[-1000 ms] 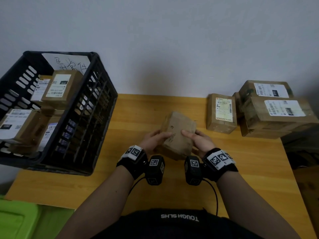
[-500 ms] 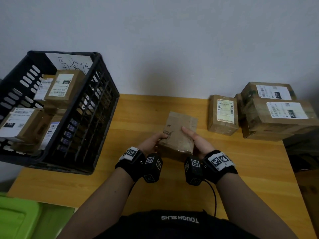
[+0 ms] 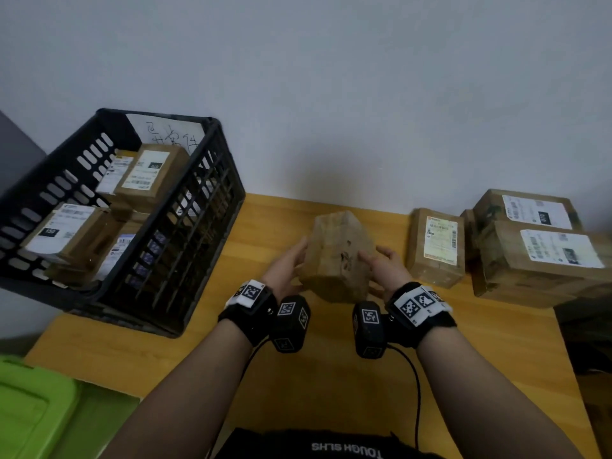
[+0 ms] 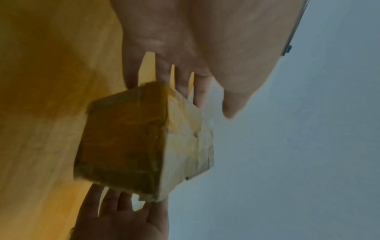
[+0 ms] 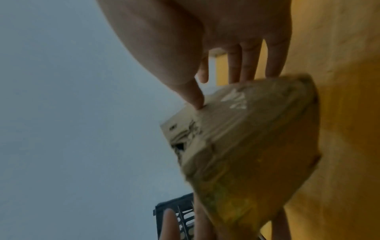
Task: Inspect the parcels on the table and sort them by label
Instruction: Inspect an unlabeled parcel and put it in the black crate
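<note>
A small brown cardboard parcel [image 3: 337, 256] is held up above the middle of the wooden table [image 3: 331, 385], tilted on end, a bare face with a dark mark toward me. My left hand [image 3: 286, 268] supports its left side with straight fingers, thumb free. My right hand [image 3: 382, 265] holds the right side. In the left wrist view the parcel [image 4: 123, 142] shows a pale face turned toward the wall. In the right wrist view my thumb [image 5: 193, 97] presses the parcel [image 5: 257, 146] while the fingers lie behind it.
A black slotted crate [image 3: 185, 253] with several labelled parcels stands at the left. Three labelled parcels lie at the right: a small one [image 3: 437, 246] and two stacked by the edge [image 3: 526, 210], [image 3: 543, 260]. A green bin [image 3: 36, 405] sits below left.
The parcel has been turned and tipped up on end between the hands, and lifted a little away from me. My left thumb has come off its top face.
</note>
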